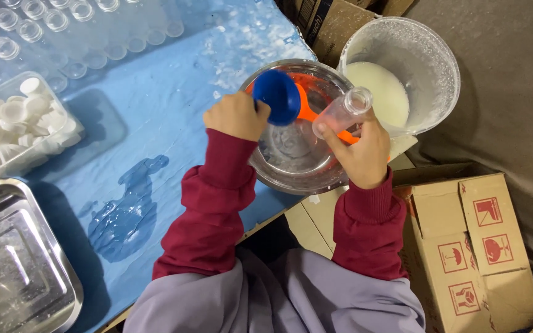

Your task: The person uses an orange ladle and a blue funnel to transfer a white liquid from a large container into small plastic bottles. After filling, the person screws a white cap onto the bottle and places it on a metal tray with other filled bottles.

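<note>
Bottle (343, 111): small, clear plastic, open-mouthed, tilted with its mouth toward the upper right, held over the right rim of the steel bowl (279, 179). Right hand (362, 154) has its grip closed around the bottle's lower body, fingers wrapped.

Funnel (277, 95): blue, cup-shaped, held over the bowl's upper left part, just beside the bottle but apart from its mouth. Left hand (237, 115) has its grip closed on the funnel's edge; the spout is hidden, so its direction cannot be told.

Steel bowl: round, shiny, at the right edge of the tabletop (155, 142), which carries a blue wet sheet. Inside it an orange piece (306, 105), possibly a second funnel or scoop, is partly covered by the blue funnel.

Bucket (430, 49): translucent white, just right of the bowl and above it, holding milky white liquid (384, 92).

Step in hand, as judged: funnel and bottle being brought together over the bowl. The next move would call for seating the spout squarely in the narrow mouth and righting the bottle.

Further from the bowl:
- Tub of white caps (7, 123), far left.
- Rows of clear empty bottles (63, 24), upper left.
- Steel tray (13, 259), lower left.
- Puddle (124, 216), lower left, nearer.
- Cardboard boxes (476, 246), lower right, off the tabletop.
</note>
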